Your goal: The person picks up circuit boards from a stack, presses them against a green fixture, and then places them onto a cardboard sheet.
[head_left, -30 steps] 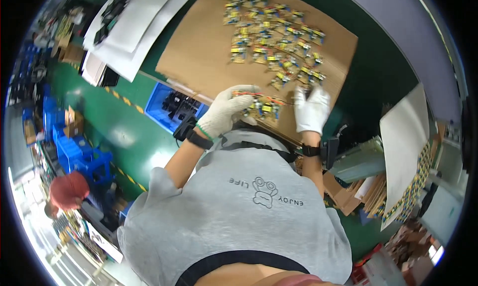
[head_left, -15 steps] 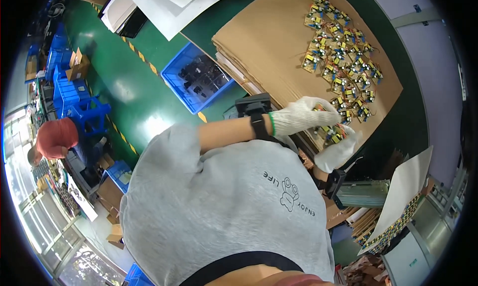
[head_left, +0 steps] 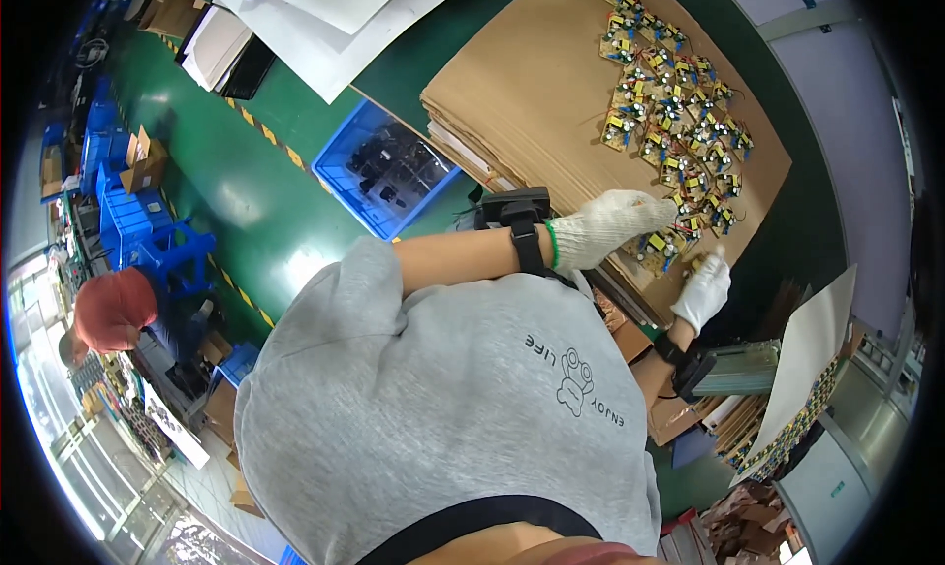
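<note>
Small circuit boards (head_left: 679, 122) with yellow, blue and white parts and loose wires lie in a cluster on the cardboard sheets (head_left: 532, 83). My left hand (head_left: 610, 228), in a white knit glove with a green cuff, reaches over the near side of the cluster. Its fingers are bent together, and what they hold, if anything, is hidden. One circuit board (head_left: 658, 250) lies just below those fingers, at the near edge of the cardboard. Beside the cardboard's right corner, my right hand (head_left: 703, 291), also gloved, has its fingers curled in; something small and tan shows at the fingertips, too unclear to name.
A blue bin (head_left: 340, 161) holding black parts stands on the green floor left of the cardboard. White sheets (head_left: 335, 33) lie at the back. Stacked panels and boards (head_left: 738, 373) stand right of my right arm. Far left, a person in a red top (head_left: 116, 309) bends over.
Both hands were together around a circuit board. That board now lies on the cardboard's near edge, and my right hand has moved off to the right. The view has shifted slightly.
</note>
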A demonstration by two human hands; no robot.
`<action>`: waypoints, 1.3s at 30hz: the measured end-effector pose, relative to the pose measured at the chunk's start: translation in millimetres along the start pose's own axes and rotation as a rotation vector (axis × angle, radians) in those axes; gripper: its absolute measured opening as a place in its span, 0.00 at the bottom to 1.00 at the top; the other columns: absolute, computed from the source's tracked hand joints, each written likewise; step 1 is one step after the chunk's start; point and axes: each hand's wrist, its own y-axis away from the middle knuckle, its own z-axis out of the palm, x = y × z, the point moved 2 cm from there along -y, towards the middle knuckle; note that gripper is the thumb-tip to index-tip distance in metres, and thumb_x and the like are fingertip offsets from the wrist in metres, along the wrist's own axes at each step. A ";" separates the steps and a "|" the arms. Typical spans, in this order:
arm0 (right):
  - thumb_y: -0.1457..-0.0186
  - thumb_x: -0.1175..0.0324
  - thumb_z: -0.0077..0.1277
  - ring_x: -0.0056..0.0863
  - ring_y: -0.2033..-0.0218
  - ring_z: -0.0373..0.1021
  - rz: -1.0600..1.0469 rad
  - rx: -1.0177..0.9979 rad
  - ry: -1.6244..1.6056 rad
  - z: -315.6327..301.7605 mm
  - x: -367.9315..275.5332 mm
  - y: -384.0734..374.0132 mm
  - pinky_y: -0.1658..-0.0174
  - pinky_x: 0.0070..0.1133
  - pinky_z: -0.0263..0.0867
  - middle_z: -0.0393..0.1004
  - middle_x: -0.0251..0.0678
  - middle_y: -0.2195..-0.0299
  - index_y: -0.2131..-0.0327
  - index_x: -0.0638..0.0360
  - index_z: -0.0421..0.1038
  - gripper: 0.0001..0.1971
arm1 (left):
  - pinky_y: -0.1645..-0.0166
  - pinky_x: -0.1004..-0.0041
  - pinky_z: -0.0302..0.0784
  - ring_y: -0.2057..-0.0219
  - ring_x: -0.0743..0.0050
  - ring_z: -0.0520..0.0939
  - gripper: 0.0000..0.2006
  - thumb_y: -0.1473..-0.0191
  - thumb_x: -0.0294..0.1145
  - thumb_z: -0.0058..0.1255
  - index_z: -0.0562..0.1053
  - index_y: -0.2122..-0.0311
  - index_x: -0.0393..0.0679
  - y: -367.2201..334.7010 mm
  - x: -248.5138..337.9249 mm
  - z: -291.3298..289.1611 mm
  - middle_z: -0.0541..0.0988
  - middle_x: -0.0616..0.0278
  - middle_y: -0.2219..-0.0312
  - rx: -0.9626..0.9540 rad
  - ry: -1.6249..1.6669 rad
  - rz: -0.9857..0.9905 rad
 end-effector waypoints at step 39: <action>0.40 0.52 0.42 0.45 0.64 0.70 -0.011 0.179 0.114 -1.4 33.9 -6.4 0.59 0.35 0.64 0.74 0.48 0.69 0.67 0.63 0.74 0.22 | 0.61 0.62 0.68 0.66 0.56 0.75 0.27 0.62 0.43 0.63 0.71 0.56 0.43 -6.6 36.2 -13.2 0.74 0.59 0.69 0.066 -1.622 0.862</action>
